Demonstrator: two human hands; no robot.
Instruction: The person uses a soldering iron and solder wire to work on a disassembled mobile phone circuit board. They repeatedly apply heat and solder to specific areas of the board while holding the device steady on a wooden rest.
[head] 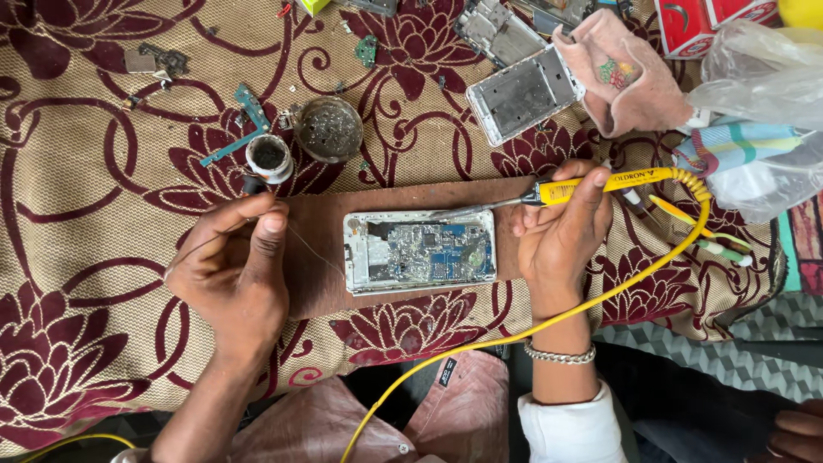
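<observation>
Two hands working: my right hand [561, 236] grips a yellow-handled soldering iron [591, 185], tip over the top edge of the opened phone with bare blue circuit board [420, 251], which lies on a brown board [321, 266] between my hands. My left hand [233, 266] pinches thin solder wire [313, 244] running toward the phone. Small round flux tin [269, 156] sits just far of my left hand.

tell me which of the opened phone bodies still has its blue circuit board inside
The opened white phone body on the brown board, between both hands, shows a blue circuit board. The silver phone frame near the pink cloth is bare metal.
</observation>
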